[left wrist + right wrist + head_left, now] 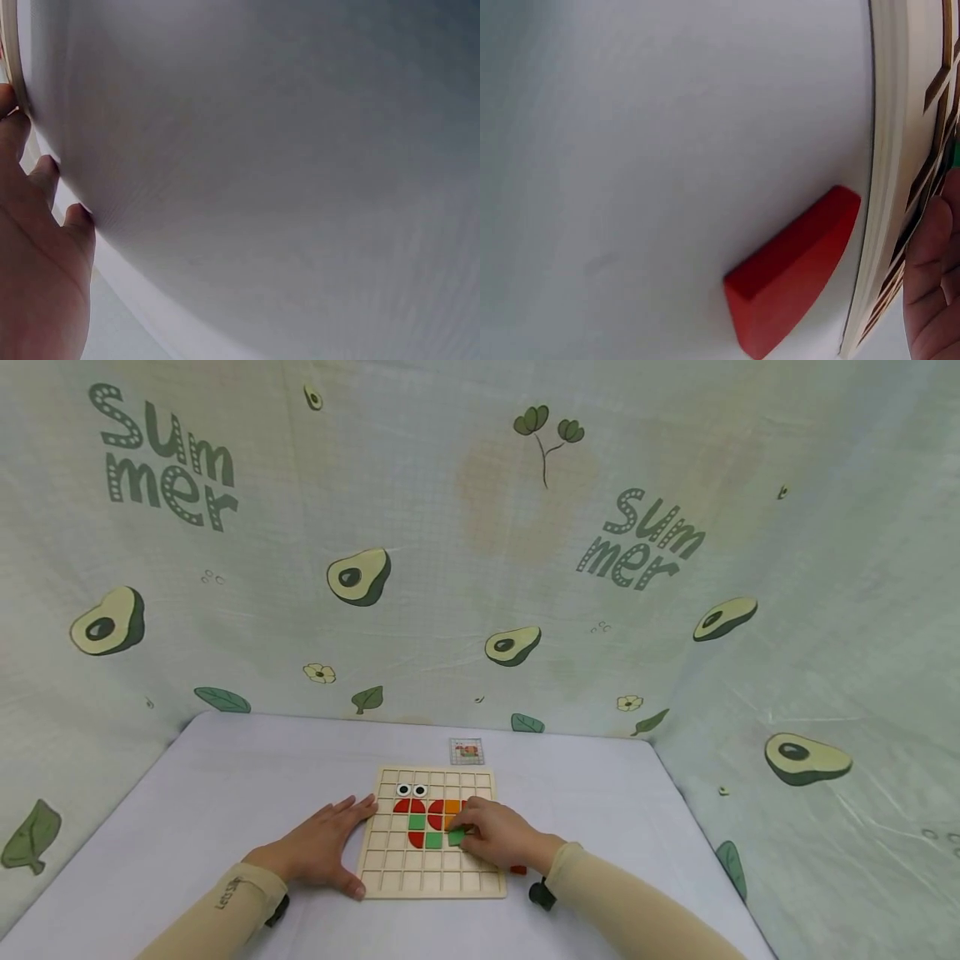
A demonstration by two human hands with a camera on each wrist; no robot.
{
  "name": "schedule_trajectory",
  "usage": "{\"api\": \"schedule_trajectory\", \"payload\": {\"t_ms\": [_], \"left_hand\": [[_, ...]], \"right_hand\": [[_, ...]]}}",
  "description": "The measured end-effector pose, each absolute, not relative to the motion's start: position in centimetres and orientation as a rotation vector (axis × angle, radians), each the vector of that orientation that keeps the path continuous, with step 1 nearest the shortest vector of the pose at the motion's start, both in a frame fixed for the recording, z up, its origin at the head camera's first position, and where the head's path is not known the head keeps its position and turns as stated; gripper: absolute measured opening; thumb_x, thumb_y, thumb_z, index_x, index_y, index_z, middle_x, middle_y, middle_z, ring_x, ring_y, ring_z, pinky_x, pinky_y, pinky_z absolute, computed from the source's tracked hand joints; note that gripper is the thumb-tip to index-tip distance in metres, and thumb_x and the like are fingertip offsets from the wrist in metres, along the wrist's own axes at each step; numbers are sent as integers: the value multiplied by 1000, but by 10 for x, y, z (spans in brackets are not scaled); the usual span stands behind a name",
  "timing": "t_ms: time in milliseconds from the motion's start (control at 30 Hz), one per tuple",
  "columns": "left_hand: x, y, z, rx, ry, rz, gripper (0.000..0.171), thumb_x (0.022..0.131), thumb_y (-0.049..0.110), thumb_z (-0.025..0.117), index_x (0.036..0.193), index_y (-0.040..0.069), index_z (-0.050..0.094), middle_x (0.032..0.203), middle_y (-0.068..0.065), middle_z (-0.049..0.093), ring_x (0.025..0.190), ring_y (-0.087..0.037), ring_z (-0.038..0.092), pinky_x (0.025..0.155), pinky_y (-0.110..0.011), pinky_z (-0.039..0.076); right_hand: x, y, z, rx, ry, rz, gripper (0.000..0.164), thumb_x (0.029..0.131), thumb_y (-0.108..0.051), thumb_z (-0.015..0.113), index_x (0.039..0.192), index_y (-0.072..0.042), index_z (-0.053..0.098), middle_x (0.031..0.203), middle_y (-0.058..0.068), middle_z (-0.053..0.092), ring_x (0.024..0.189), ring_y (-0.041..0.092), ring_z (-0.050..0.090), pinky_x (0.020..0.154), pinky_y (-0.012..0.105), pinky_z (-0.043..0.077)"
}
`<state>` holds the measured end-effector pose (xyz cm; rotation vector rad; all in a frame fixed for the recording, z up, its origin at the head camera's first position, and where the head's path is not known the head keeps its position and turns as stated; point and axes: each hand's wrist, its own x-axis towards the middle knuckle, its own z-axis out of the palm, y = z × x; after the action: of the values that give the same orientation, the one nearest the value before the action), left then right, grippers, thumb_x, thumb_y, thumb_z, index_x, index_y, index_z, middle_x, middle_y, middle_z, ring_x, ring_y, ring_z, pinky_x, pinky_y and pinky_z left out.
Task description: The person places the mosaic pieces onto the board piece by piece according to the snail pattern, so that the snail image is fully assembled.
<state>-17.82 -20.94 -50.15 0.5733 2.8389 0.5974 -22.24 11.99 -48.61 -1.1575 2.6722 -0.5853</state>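
A wooden grid board (431,882) lies on the table, its cells partly filled with colored pieces. My left hand (318,843) spreads along the board's left side, with thumb and fingertips at its edge. Over the right part of the board, my right hand (491,831) pinches a green square block (456,837) close above the cells. Another green square (433,841) sits just left of it. Red quarter-round pieces (416,840), orange squares (452,807) and two eye pieces (420,791) also fill cells. My right hand hides some cells on that side.
Behind the board lies a small pattern card (467,752) with a colored picture. One loose red quarter-round piece (795,274) rests on the white table (285,760) beside the board's right edge. A printed cloth (435,677) hangs behind the table.
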Motion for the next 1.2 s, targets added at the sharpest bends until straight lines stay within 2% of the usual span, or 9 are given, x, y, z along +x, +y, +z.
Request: {"api": "schedule_trajectory", "payload": {"t_ms": [133,433,667,767,1033,1200], "left_hand": [[-179,-210,-503,586,2844,596,131,46,75,84,152,12,41,161,-5,31,146,-38,24,118,-56,20],[-180,-211,-503,618,2847,590,131,47,76,83,152,11,40,161,-6,31,146,-38,25,118,-57,20],[-180,-212,-504,624,2843,607,131,47,76,83,151,9,41,160,-7,31,145,-40,25,118,-58,21],[-180,-212,-504,624,2846,607,132,46,76,83,151,9,41,160,-7,31,145,-40,25,118,-58,21],[-179,-210,-503,594,2839,611,130,46,74,85,151,10,41,160,-7,31,146,-39,24,118,-58,20],[-177,-208,-500,569,2827,620,129,47,70,87,151,10,42,160,-7,32,146,-39,24,118,-58,20]], "right_hand": [[-222,117,-488,-1171,2683,-576,26,93,-19,69,118,-22,73,110,-13,60,88,2,52,82,19,49],[-219,114,-487,-1235,2692,-555,24,91,-16,69,114,-21,74,108,-13,60,88,2,52,81,18,49],[-217,117,-483,-1190,2711,-529,25,92,-18,67,116,-22,74,110,-14,60,91,3,54,88,22,50],[-215,123,-477,-1133,2715,-556,26,93,-19,68,118,-22,73,110,-13,60,89,4,54,85,22,50],[-211,165,-470,-983,2700,-675,27,92,-20,71,119,-18,72,108,-7,62,72,4,50,64,20,47],[-208,200,-477,-902,2684,-742,30,90,-23,74,119,-18,72,105,-9,61,70,6,52,62,21,48]]}}
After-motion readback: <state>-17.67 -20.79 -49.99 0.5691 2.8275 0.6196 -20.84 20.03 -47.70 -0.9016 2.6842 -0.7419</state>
